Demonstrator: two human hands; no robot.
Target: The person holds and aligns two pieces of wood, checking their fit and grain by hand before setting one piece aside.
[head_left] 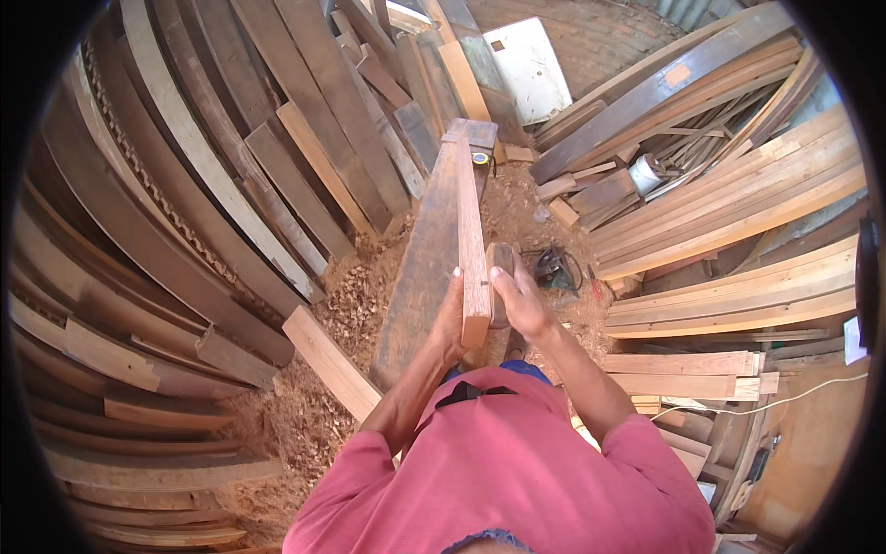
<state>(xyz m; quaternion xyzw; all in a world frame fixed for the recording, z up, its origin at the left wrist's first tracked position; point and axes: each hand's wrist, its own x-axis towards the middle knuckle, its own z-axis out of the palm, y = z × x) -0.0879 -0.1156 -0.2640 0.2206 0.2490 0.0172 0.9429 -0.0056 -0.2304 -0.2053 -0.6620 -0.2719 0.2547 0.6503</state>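
One board (472, 235), near end held between left hand (449, 311), right hand (522, 300)

Legible text: none on any surface
Tape measure (480, 159): round yellow and blue face, markings too small to read
Dark plank (637, 100): an orange patch (677, 73) (label or bare spot, I cannot tell)
White sheet (855, 340), right edge: nothing readable
Held timber (472, 231): one small dark mark (484, 283), its nature unclear
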